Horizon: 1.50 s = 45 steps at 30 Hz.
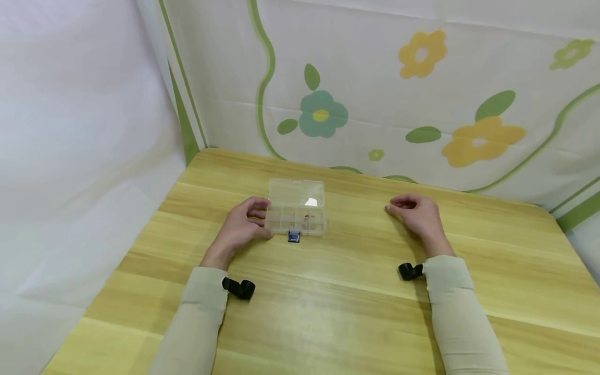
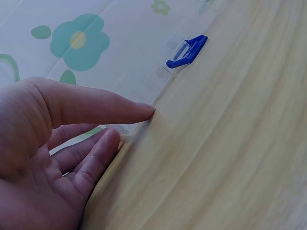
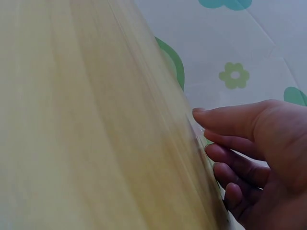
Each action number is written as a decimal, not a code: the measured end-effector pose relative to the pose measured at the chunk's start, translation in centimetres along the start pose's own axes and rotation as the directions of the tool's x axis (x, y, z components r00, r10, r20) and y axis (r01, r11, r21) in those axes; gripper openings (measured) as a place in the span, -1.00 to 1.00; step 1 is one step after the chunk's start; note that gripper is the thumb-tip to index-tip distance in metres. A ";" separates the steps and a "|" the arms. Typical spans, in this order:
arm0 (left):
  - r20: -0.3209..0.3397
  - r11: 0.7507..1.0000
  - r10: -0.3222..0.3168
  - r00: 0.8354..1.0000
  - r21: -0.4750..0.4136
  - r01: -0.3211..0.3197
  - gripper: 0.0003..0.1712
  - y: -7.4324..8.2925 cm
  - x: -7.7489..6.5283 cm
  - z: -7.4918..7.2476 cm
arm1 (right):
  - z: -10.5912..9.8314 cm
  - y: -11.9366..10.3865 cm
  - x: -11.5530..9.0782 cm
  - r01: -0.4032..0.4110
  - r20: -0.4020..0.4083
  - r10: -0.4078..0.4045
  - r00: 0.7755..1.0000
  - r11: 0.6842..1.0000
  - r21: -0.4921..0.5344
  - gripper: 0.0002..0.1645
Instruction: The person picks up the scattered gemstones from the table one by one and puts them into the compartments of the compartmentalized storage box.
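Note:
A clear plastic compartment box sits on the table, its clear lid raised at the back. A blue latch hangs at its front side, seen also as a blue clip in the left wrist view. Small brownish bits lie in the compartments toward the right. My left hand holds the left end of the box, thumb at the front corner and fingers along the side. Well to the right of the box, my right hand is low over the table, fingers loosely curled with nothing visible between them.
The wood-grain table runs back to a white cloth printed with flowers. Another white sheet hangs along the left side. A black wrist camera sits on the left sleeve and another camera on the right.

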<state>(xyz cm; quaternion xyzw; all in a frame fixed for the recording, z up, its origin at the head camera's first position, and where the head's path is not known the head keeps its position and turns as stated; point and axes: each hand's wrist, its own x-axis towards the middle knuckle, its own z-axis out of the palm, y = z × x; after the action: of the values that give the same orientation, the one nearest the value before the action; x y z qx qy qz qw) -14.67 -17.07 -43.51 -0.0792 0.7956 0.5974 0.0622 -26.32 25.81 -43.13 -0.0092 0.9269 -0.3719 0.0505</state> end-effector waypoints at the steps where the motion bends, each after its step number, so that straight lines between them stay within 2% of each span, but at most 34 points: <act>1: -0.001 1.000 -0.001 1.000 -0.001 0.001 -0.09 0.0 0.0 0.0 | 0.0 0.0 0.0 0.004 0.006 -0.004 1.000 1.000 -0.006 -0.44; 28: -0.001 1.000 -0.002 1.000 0.007 0.002 -0.08 0.1 0.2 0.2 | -0.1 0.0 0.1 0.083 -0.006 -0.084 0.996 0.992 -0.090 -0.66; 37: -0.012 1.000 0.000 1.000 0.010 0.000 -0.08 -0.1 0.1 -0.1 | 0.4 -0.1 0.3 0.077 0.003 -0.077 0.997 0.995 -0.056 -0.61; 45: -0.018 1.000 -0.018 1.000 0.005 0.018 -0.09 0.0 -0.3 0.0 | 1.7 -1.8 0.4 0.080 -0.048 -0.079 0.996 0.997 0.020 -0.59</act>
<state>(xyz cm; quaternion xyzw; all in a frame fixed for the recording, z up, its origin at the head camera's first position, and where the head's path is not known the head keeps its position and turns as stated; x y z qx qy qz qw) -14.32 -17.04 -43.47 -0.0916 0.7968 0.5942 0.0607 -26.60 23.35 -43.17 -0.0367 0.9225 -0.3840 0.0137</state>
